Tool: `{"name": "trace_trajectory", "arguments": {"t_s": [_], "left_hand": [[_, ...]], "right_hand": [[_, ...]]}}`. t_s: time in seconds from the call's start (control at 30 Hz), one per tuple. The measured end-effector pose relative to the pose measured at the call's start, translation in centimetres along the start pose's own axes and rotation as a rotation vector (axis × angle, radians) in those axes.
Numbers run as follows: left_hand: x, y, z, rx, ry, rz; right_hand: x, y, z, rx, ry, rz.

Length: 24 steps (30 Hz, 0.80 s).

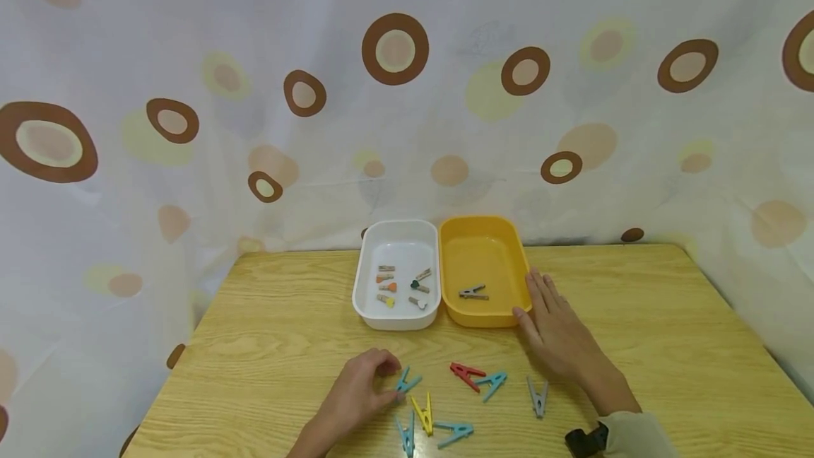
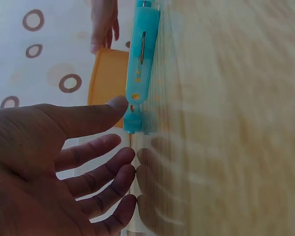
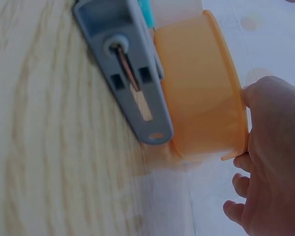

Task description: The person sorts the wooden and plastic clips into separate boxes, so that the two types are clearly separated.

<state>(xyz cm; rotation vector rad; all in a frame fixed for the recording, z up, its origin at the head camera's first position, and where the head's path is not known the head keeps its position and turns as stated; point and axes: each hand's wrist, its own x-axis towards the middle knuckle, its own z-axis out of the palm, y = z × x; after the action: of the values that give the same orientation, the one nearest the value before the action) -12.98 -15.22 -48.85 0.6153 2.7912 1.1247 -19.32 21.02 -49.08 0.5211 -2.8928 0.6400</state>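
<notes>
My left hand (image 1: 367, 389) hovers low over the wooden table (image 1: 636, 316), fingers loosely curved. Its thumb (image 2: 108, 110) touches the end of a teal clothespin (image 1: 408, 381) (image 2: 141, 59), while the other fingers (image 2: 113, 169) reach towards the tabletop beside it without gripping. My right hand (image 1: 550, 318) (image 3: 270, 162) lies flat on the table, its thumb against the near right corner of the yellow tray (image 1: 518, 260) (image 3: 201, 88). A grey clothespin (image 1: 473, 292) lies inside that tray.
The white tray (image 1: 362, 281) left of the yellow one holds several small wooden clips (image 1: 400, 288). Loose pegs lie near the front edge: red (image 1: 466, 373), blue (image 1: 492, 384), yellow (image 1: 422, 412), grey (image 1: 537, 396) (image 3: 130, 73) and two more blue (image 1: 453, 432). A spotted curtain hangs behind.
</notes>
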Motion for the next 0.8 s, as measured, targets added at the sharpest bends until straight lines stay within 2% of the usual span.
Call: {"name": "trace_trajectory", "arguments": {"t_s": [0.3, 0.8], "left_hand": [[0.13, 0.03, 0.31, 0.093, -0.006, -0.002], [0.38, -0.09, 0.41, 0.025, 0.005, 0.001]], "right_hand": [[-0.05, -0.10, 0.04, 0.006, 0.009, -0.007], [0.02, -0.22, -0.22, -0.001, -0.006, 0.002]]}}
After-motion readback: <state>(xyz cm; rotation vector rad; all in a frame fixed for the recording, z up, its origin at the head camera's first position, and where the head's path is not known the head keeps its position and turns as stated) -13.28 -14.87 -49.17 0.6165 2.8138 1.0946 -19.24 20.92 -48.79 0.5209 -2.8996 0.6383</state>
